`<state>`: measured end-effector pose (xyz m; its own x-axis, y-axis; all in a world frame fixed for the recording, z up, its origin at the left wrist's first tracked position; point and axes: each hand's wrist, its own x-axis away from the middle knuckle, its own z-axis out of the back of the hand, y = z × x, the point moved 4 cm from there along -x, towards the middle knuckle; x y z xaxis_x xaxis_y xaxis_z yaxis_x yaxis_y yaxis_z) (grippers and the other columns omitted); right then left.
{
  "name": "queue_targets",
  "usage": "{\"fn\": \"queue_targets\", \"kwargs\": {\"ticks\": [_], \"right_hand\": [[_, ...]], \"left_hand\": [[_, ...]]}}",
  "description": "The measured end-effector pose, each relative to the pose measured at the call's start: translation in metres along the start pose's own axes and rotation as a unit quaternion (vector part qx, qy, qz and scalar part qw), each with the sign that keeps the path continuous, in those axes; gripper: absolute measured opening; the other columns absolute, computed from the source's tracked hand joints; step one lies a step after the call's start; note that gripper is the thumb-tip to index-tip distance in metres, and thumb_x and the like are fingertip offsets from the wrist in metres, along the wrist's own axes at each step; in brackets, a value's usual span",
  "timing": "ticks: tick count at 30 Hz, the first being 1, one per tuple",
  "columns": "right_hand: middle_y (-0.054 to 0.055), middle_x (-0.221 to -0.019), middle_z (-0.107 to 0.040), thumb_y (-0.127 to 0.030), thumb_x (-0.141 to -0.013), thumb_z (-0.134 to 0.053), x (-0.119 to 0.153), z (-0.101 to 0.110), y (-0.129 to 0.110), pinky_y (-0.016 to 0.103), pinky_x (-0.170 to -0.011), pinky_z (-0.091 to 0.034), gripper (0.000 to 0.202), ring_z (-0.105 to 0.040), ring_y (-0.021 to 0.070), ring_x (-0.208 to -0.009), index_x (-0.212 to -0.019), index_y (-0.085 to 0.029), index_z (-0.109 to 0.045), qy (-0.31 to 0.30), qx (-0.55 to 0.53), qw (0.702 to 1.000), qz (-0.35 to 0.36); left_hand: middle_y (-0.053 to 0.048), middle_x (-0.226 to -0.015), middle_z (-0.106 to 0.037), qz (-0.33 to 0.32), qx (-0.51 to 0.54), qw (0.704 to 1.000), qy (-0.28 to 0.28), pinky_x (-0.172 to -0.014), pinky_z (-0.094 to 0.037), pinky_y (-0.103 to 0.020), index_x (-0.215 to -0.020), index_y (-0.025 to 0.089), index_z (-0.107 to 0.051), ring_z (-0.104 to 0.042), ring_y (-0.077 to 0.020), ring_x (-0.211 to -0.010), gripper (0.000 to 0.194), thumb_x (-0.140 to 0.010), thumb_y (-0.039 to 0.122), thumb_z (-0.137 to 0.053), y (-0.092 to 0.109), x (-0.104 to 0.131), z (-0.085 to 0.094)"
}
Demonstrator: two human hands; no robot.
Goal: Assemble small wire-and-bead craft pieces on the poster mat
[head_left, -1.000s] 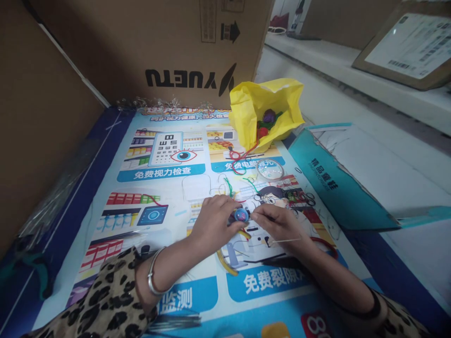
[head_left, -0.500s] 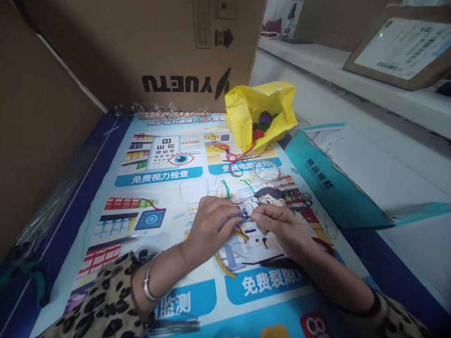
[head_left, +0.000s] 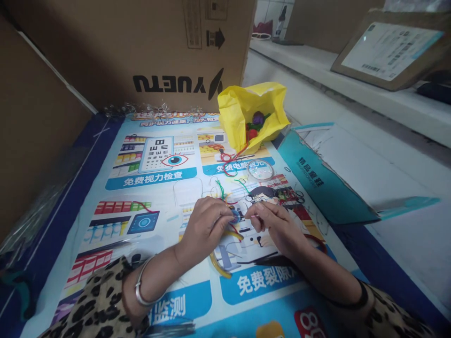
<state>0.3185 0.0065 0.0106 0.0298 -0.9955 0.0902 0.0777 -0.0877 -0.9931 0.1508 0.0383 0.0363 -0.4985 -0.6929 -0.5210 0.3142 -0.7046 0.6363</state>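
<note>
My left hand is closed, its thumb and fingers pinching a small blue piece, mostly hidden by the fingertips. Just to the right, my right hand makes a pinch of thumb and forefinger; what lies in it is too fine to make out. Under and beside the left fingers run red and yellow cord ends. A curved yellow strip lies below them. Green threads stick out just beyond the hands.
A round clear dish of tiny shiny bits lies beyond my right hand. Behind it stands a yellow paper bag with coloured yarn pieces and trailing red cord. A teal box borders the right, a large carton the back. Teal-handled pliers lie left.
My view has turned slightly to the right, so the scene sits further left. Both hands stay close together; the blue piece at my left fingertips shows more.
</note>
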Motion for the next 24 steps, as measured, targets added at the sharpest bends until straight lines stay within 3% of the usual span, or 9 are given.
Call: {"fn": "queue_targets", "kwargs": {"ticks": [4,14,19,24], "right_hand": [[-0.004,-0.051,-0.043,-0.043,-0.086,-0.044,0.0,0.004,-0.001,0.024,-0.053,-0.033,0.034,-0.039,0.0104,-0.052,-0.069,-0.018,-0.06,0.038,0.035,0.998,0.02],[-0.003,-0.052,-0.043,-0.038,-0.088,-0.041,0.0,0.004,-0.007,0.024,-0.055,-0.036,0.034,-0.041,0.0101,-0.053,-0.067,-0.017,-0.058,0.021,0.09,0.995,0.03],[-0.001,-0.069,-0.056,-0.036,-0.076,-0.058,0.0,-0.007,-0.009,0.023,-0.056,-0.042,0.018,-0.051,0.0115,-0.062,-0.081,-0.019,-0.059,-0.03,0.064,0.997,0.018],[-0.001,-0.065,-0.057,-0.033,-0.073,-0.06,0.002,-0.017,-0.011,0.022,-0.052,-0.043,0.015,-0.052,0.0103,-0.056,-0.076,-0.019,-0.06,-0.046,0.089,0.995,0.028]], "left_hand": [[-0.002,-0.081,-0.062,0.001,0.001,1.0,-0.002,-0.079,-0.043,-0.032,-0.084,0.02,-0.057,-0.054,-0.0158,-0.085,0.01,-0.085,0.018,-0.047,-0.001,0.001,-0.001],[-0.003,-0.085,-0.063,0.03,-0.001,1.0,-0.004,-0.077,-0.043,-0.031,-0.086,0.02,-0.056,-0.056,-0.0153,-0.083,0.012,-0.087,0.021,-0.044,-0.001,0.0,0.0],[-0.002,-0.082,-0.062,0.017,0.004,1.0,-0.018,-0.077,-0.043,-0.031,-0.085,0.021,-0.055,-0.056,-0.0149,-0.081,0.011,-0.087,0.021,-0.044,0.0,0.0,-0.002],[-0.002,-0.081,-0.061,0.005,0.003,0.999,-0.034,-0.077,-0.042,-0.031,-0.085,0.02,-0.053,-0.054,-0.015,-0.082,0.008,-0.086,0.019,-0.045,0.001,0.001,-0.005]]}}
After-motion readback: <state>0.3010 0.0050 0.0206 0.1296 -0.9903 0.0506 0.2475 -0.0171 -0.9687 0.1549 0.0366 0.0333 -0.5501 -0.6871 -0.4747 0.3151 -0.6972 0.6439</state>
